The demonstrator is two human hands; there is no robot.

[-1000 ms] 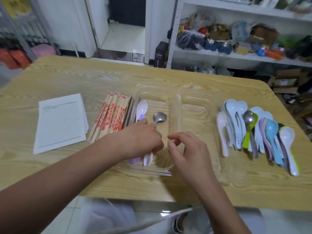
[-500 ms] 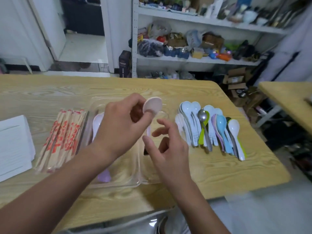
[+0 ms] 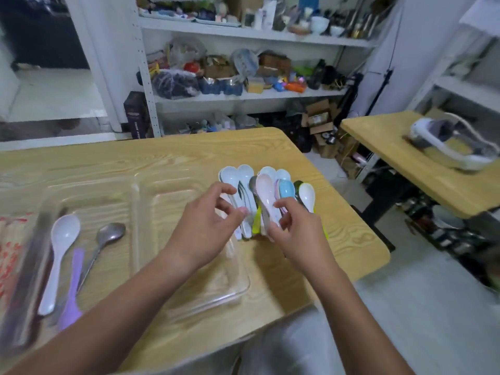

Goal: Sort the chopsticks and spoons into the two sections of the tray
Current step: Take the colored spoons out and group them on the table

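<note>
Pinches a pale pink spoon (image 3: 266, 197) between thumb and fingers of the right hand (image 3: 296, 234), bowl pointing away, just above the spoon pile (image 3: 238, 177) on the wooden table (image 3: 351, 239). Hovers the left hand (image 3: 207, 226) over the left side of that pile, fingers half curled and apart, gripping nothing; cannot tell if the tips touch a spoon. Sees a clear tray (image 3: 244, 282) with two sections just left of the pile. Counts in its left section a white spoon (image 3: 65, 231), a purple spoon (image 3: 71, 293) and a metal spoon (image 3: 111, 232), side by side. Sees the chopsticks (image 3: 8, 247), in red-printed wrappers and blurred, beside the tray's left edge.
</note>
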